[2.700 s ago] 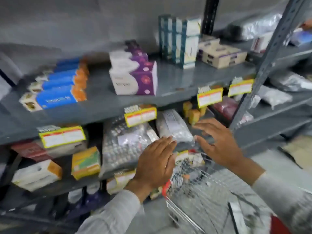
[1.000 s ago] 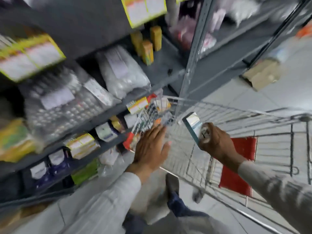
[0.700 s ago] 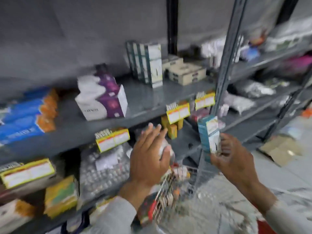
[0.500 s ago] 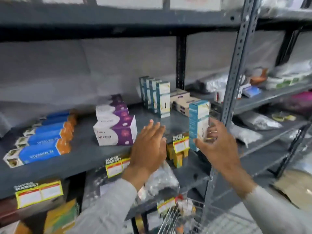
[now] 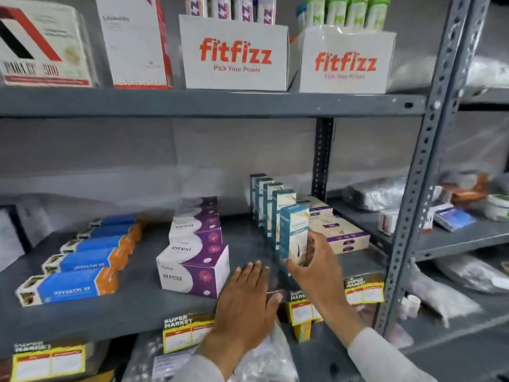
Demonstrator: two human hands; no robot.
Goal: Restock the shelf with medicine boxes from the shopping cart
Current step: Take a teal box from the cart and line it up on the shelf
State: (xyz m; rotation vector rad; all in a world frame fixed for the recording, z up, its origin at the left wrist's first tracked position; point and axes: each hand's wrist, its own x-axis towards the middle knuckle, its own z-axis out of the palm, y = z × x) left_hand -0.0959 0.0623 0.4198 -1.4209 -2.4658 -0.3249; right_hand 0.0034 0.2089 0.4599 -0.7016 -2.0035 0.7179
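My right hand (image 5: 311, 268) grips a teal and white medicine box (image 5: 293, 228) upright at the front of a row of matching teal boxes (image 5: 265, 202) on the grey middle shelf (image 5: 137, 301). The box stands at the shelf surface, just in front of the row. My left hand (image 5: 246, 296) hovers flat with fingers apart over the shelf's front edge, holding nothing, right of the purple and white boxes (image 5: 194, 267). The shopping cart is out of sight.
Blue and orange boxes (image 5: 74, 282) lie at the shelf's left. Beige boxes (image 5: 341, 235) sit behind my right hand. Fitfizz cartons (image 5: 235, 53) fill the shelf above. A perforated grey upright post (image 5: 413, 216) stands to the right. Yellow price tags (image 5: 187, 333) hang on the edge.
My right hand lifted the teal box from the cart up to the middle shelf and brought it to the front of the teal row. The view rose from the cart to the shelves.
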